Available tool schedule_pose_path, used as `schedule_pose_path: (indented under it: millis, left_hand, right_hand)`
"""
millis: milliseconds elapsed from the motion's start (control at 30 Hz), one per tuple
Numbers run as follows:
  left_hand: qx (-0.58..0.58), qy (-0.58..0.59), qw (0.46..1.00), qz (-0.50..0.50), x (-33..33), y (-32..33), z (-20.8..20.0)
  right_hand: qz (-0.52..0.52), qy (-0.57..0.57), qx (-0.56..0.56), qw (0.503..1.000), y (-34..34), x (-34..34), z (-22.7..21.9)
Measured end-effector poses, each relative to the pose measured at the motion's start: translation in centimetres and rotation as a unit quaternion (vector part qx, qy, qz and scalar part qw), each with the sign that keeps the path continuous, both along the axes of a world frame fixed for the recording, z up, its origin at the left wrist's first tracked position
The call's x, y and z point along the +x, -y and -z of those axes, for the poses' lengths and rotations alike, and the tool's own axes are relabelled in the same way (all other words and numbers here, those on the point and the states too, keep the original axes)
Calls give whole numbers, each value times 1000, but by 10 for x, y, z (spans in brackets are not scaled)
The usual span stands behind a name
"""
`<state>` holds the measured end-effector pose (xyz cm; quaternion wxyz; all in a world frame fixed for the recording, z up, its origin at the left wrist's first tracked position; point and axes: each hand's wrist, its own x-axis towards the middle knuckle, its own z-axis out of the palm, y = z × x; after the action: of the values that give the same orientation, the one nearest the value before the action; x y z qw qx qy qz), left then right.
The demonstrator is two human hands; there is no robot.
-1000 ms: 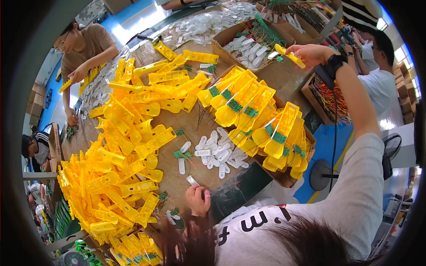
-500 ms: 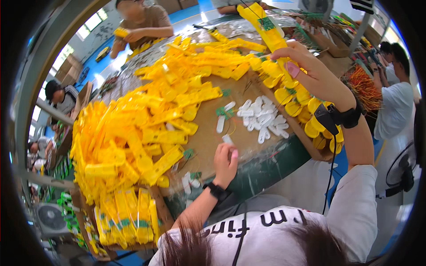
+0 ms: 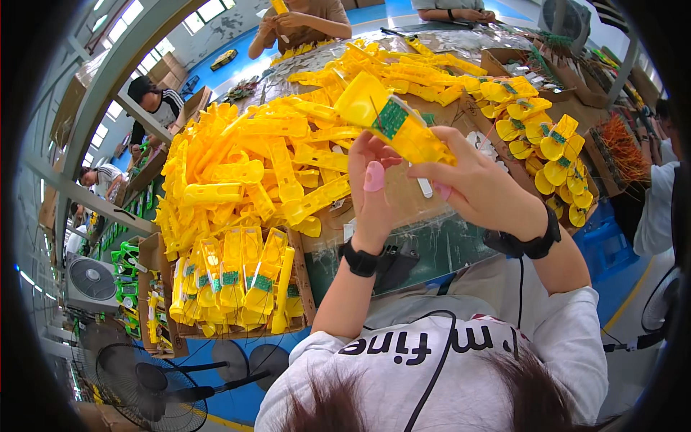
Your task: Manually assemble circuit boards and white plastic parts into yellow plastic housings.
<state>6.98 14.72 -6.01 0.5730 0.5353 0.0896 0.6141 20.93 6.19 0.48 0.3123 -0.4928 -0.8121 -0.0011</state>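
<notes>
A yellow plastic casing (image 3: 421,138) with a green circuit board (image 3: 391,117) set in it is up over the table. My right hand (image 3: 482,183) grips its narrow end between thumb and fingers. Just below the casing's near edge is my left hand (image 3: 371,187), thumb apart from its half-curled fingers, with nothing visible in it; whether the fingertips touch the casing I cannot tell. Pink covers show on both thumbs. Under my hands lie a white strip-like piece (image 3: 425,188) and small white plastic pieces (image 3: 481,146), partly hidden by my right hand.
A large heap of yellow casings (image 3: 237,155) covers the table's left and back. Casings with boards fill a cardboard box (image 3: 308,288) at the near left; more (image 3: 565,155) are stacked at right. Orange wires (image 3: 619,151) lie beyond. Co-workers sit around; fans (image 3: 147,378) stand lower left.
My right hand has brought the yellow casing from the upper right down to the middle. My left hand has risen from the tabletop to beside it. The view has shifted.
</notes>
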Motion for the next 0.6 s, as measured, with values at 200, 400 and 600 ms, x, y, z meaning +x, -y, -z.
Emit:
schedule_pose_path:
  millis: [200, 400, 600]
  left_hand:
    - [26, -57, 996, 60, -21, 12, -26]
    - [-51, -2, 986, 156, -15, 21, -33]
    - [-62, 50, 968, 239, -13, 16, -28]
  right_hand:
    - [-7, -17, -23, 1000, 14, -13, 0]
    - [-26, 18, -19, 999, 23, -12, -8]
    - [-61, -63, 3, 996, 36, 1, -26]
